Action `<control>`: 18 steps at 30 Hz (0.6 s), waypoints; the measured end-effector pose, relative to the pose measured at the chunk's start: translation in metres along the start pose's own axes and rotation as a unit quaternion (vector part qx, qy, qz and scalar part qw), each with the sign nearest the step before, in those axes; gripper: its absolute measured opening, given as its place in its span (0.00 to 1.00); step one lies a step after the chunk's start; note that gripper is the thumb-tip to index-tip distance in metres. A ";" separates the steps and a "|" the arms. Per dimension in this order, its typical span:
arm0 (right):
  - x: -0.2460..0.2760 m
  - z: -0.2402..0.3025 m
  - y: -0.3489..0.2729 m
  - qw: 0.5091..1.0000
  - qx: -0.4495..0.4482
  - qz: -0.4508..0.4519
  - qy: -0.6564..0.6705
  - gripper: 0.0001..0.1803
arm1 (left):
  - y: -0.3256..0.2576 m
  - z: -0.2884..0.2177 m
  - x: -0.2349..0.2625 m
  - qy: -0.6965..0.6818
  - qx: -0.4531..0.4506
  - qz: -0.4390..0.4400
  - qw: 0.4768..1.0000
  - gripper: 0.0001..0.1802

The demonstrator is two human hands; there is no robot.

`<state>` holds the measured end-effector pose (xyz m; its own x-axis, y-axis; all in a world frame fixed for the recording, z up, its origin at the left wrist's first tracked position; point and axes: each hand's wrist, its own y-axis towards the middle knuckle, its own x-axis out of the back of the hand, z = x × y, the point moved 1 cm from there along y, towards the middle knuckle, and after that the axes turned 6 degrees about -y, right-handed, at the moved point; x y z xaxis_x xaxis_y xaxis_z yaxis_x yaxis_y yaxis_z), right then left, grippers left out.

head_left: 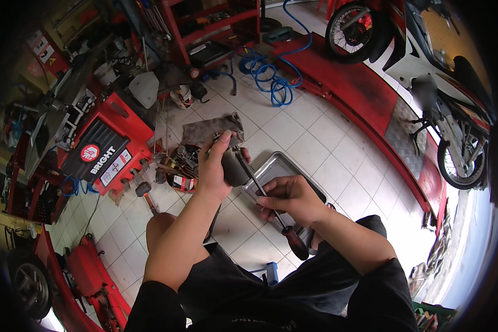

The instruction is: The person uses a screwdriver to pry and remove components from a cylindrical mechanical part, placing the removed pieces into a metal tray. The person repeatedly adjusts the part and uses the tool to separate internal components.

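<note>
My left hand (pixel 214 169) is wrapped around a dark grey cylindrical metal part (pixel 235 166), held up over the tiled floor. My right hand (pixel 290 198) grips the shaft of a screwdriver (pixel 271 207) with a dark red handle; the handle points back toward me and the tip reaches the part near my left thumb. A shallow metal tray (pixel 285 166) lies on the floor just under both hands. A grey rag (pixel 205 130) lies on the tiles beyond the part.
A round tub of small parts (pixel 182 166) stands left of my hand. A red machine (pixel 108 149) stands further left, with a hammer (pixel 145 193) near it. A blue coiled air hose (pixel 271 77) lies ahead. A motorcycle (pixel 442 94) on a red ramp (pixel 359 88) stands at right.
</note>
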<state>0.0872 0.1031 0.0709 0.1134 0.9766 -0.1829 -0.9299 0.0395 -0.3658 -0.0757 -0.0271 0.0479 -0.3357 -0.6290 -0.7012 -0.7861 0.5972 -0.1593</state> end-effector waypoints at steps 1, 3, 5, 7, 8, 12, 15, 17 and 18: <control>0.000 0.000 0.000 1.000 -0.002 -0.001 -0.003 0.13 | 0.000 0.000 0.000 0.003 0.001 0.004 1.000 0.20; 0.000 0.000 0.000 1.000 0.001 0.001 0.004 0.14 | -0.001 -0.001 0.000 0.008 0.003 0.010 1.000 0.20; 0.000 0.000 -0.001 1.000 0.002 0.001 0.008 0.14 | -0.002 0.000 0.001 0.009 0.006 0.002 1.000 0.20; -0.001 0.003 -0.001 1.000 0.001 -0.001 0.009 0.14 | -0.001 0.000 0.001 0.009 0.006 -0.003 1.000 0.20; 0.000 0.002 -0.001 1.000 0.000 0.001 0.011 0.14 | -0.001 0.000 0.000 0.008 0.004 -0.006 1.000 0.20; 0.002 0.001 0.000 1.000 -0.001 0.007 0.019 0.15 | -0.003 -0.001 -0.004 0.007 0.004 -0.008 1.000 0.20; 0.001 0.002 0.000 1.000 -0.008 0.010 0.029 0.15 | -0.002 -0.002 -0.002 0.012 0.003 0.009 1.000 0.20; 0.001 0.001 0.000 0.999 -0.014 0.009 0.028 0.16 | -0.002 0.000 -0.003 0.006 0.001 0.007 1.000 0.20; 0.001 0.001 0.001 1.000 -0.016 0.010 0.024 0.16 | -0.002 -0.001 -0.003 0.004 -0.001 0.005 1.000 0.20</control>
<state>0.0862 0.1041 0.0719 0.1127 0.9656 -0.2345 -0.9208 0.0128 -0.3898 -0.0738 -0.0271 0.0508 -0.3472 -0.6277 -0.6967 -0.7838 0.6021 -0.1519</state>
